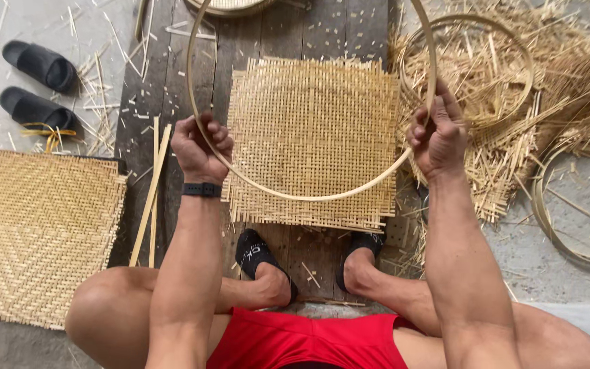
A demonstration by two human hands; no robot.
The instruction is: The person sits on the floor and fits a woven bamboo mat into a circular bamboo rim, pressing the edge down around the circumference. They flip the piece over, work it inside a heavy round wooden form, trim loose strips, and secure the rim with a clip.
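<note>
I hold a large thin bamboo hoop [308, 197] with both hands, over a square woven bamboo mat [312, 137] that lies on a dark wooden board. My left hand [201, 147] grips the hoop's left side; a black band is on that wrist. My right hand [438, 137] grips the hoop's right side. The hoop's top runs out of the frame. My feet in black slippers rest on the mat's near edge.
A second woven mat [35, 232] lies at the left. Two black sandals [35, 85] sit at the upper left. Loose bamboo strips [150, 198] lie beside the board. At the right, a heap of bamboo scraps [548, 89] holds another hoop [513, 61], with more hoops [568, 232] on the floor.
</note>
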